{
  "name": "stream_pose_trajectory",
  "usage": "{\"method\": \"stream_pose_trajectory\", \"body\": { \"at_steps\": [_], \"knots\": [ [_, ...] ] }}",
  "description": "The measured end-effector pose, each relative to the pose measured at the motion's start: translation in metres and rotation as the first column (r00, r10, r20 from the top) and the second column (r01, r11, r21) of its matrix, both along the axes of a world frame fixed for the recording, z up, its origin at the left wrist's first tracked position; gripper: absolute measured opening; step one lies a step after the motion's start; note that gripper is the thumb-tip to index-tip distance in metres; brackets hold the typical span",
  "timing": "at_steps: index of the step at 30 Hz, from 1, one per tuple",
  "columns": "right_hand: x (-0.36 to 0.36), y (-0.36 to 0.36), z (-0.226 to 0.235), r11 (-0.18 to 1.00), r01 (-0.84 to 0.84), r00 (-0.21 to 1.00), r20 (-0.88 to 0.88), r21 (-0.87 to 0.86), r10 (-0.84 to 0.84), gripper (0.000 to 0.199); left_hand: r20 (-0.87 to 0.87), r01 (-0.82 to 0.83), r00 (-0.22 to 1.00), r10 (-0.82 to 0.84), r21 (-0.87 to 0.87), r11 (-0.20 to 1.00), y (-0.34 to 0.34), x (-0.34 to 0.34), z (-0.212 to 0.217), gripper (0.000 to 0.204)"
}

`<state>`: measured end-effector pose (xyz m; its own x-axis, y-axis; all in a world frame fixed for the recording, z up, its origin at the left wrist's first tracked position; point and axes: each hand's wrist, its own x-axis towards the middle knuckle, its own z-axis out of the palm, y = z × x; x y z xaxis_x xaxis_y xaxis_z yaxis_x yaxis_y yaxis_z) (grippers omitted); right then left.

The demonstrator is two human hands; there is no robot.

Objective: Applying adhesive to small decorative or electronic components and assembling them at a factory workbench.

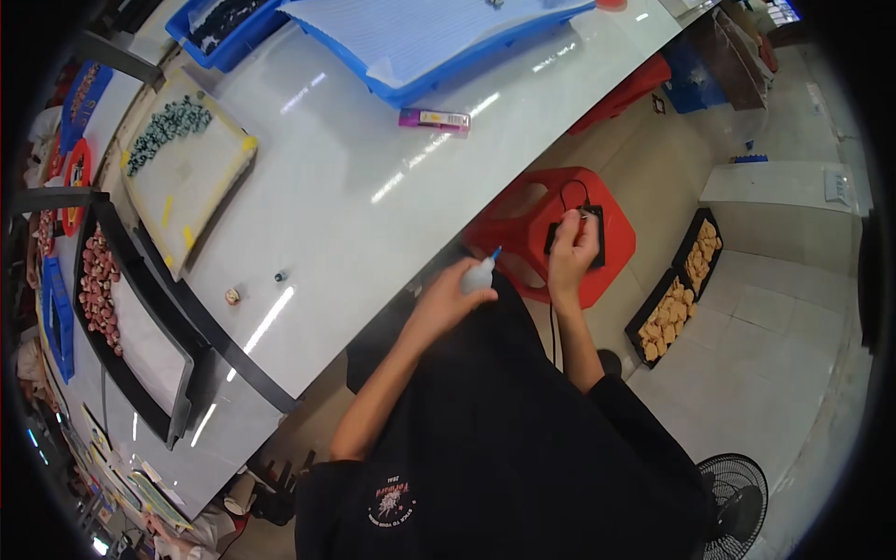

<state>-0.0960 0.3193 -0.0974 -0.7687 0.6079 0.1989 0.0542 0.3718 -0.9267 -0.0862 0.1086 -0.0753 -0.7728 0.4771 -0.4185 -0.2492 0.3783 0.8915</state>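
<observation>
My left hand (pixel 442 303) is wrapped round a small translucent squeeze bottle (pixel 477 277) with a blue nozzle tip. It is over my lap, beside the table's edge. My right hand (pixel 570 259) hovers over a red plastic stool (pixel 614 258), fingertips pinched together. Whatever is between those fingers is too small to make out. Behind the right hand, a flat black device (pixel 597 222) with a thin black cable lies on the stool, partly covered by the fingers.
On the white table (pixel 327 168) are a purple box (pixel 434 119), a paper-lined blue tray (pixel 411 93) and a pale board (pixel 210 173) with dark green beadlike pieces. A black tray (pixel 177 397) holds reddish pieces. Black trays of tan pieces (pixel 667 317) and a fan (pixel 735 499) are right.
</observation>
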Motion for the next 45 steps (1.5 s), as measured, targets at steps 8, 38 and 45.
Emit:
{"method": "stream_pose_trajectory", "body": {
  "at_steps": [8,38,45],
  "knots": [
    [0.032,-0.005,-0.079,0.937,-0.348,0.806,0.516,0.016,0.290,0.044,-0.085,-0.068,0.995,0.061,-0.086,0.994,0.038,-0.002,-0.141,0.052],
    [0.025,0.030,-0.124,0.868,-0.484,0.683,0.572,-0.111,0.454,0.045,-0.103,-0.109,0.991,0.085,-0.255,0.961,0.056,-0.001,-0.128,0.036],
    [0.039,0.045,-0.143,0.885,-0.361,0.686,0.559,-0.294,0.465,0.042,-0.113,-0.115,0.990,0.087,-0.280,0.953,0.064,-0.002,-0.132,0.036]
  ]
}}
